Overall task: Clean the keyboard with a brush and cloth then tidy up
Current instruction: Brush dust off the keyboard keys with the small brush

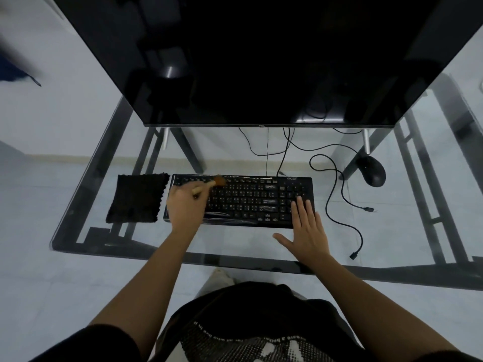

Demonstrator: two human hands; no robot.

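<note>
A black keyboard [243, 201] lies on the glass desk [235, 252] in front of the monitor. My left hand [184, 207] is over the keyboard's left end, shut on a small brush [213, 183] with a light wooden handle; its brown bristles touch the top-left key rows and look blurred. Flat with fingers spread, my right hand [305, 228] presses on the keyboard's right end by the number pad, thumb resting on the glass. A black cloth [137, 198] lies flat on the desk just left of the keyboard.
A large dark monitor [261, 61] stands behind the keyboard. A black mouse [372, 170] sits at the back right. Loose black cables [337, 194] curl over the glass right of the keyboard. The desk's front edge runs just ahead of my body.
</note>
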